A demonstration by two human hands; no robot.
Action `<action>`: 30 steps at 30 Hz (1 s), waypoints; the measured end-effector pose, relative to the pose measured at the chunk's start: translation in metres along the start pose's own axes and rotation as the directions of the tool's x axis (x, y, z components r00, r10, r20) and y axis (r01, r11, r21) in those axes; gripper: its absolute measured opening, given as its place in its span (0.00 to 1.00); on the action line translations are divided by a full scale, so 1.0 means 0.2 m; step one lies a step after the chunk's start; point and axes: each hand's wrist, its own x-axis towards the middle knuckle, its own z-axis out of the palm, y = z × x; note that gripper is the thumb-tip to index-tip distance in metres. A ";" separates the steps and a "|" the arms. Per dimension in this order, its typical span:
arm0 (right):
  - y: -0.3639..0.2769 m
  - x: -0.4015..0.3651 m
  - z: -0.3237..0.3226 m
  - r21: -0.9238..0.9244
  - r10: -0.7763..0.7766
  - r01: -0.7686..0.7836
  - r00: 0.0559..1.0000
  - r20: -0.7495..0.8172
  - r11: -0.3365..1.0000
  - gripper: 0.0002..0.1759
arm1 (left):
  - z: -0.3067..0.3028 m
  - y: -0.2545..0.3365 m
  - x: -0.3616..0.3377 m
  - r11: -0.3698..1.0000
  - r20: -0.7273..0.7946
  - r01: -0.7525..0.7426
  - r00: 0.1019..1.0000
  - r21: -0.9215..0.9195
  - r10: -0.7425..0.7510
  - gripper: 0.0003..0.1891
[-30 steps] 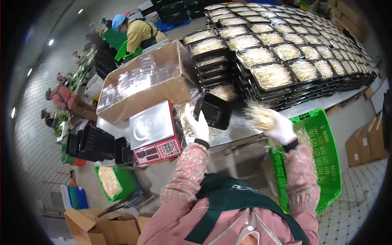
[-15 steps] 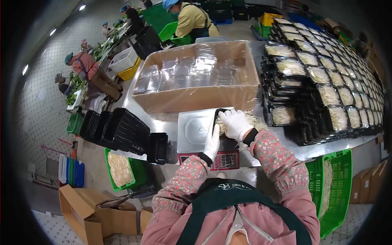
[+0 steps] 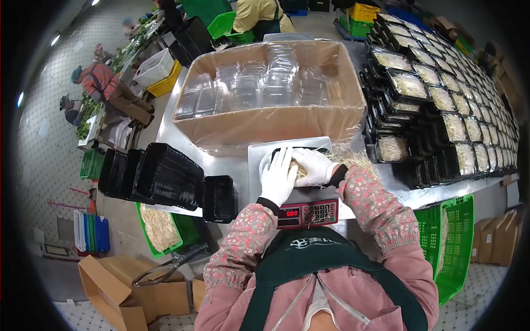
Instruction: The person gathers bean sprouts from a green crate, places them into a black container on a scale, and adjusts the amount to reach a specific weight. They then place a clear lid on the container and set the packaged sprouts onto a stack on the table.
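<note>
A black plastic tray lies on the silver platform of a weighing scale, with pale thin sprouts inside. In a white glove, my left hand rests over the tray's left side, fingers stretched out. From the right, my right hand, also gloved, curves its fingers around the sprouts; its fingertips are partly hidden. The scale's red panel reads 0.00. Loose sprouts lie on the metal table just right of my right hand.
A cardboard box of clear plastic lids stands behind the scale. Stacked filled trays rise at right, empty black trays at left. Green crates sit below both sides. Co-workers stand farther back.
The tray has gone from tilted up in my left hand to lying on the scale. My left hand has moved from its side to over the sprouts. The view has shifted, uncovering the display.
</note>
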 end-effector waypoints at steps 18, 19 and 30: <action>0.17 -0.48 -0.45 -0.116 0.223 -0.260 0.939 -0.261 0.959 0.09 | 0.07 0.07 -0.02 0.982 0.059 0.095 0.993 0.161 -0.106 0.25; 0.21 -0.53 -0.51 -0.060 0.217 -0.244 0.933 -0.288 0.968 0.09 | 0.06 0.06 -0.03 0.989 0.079 0.100 0.991 0.114 -0.109 0.26; 0.72 -1.01 -0.25 0.040 0.515 -0.514 0.848 -0.123 0.857 0.12 | -0.31 -0.07 -0.08 0.747 -0.067 0.261 0.923 -0.611 -0.378 0.22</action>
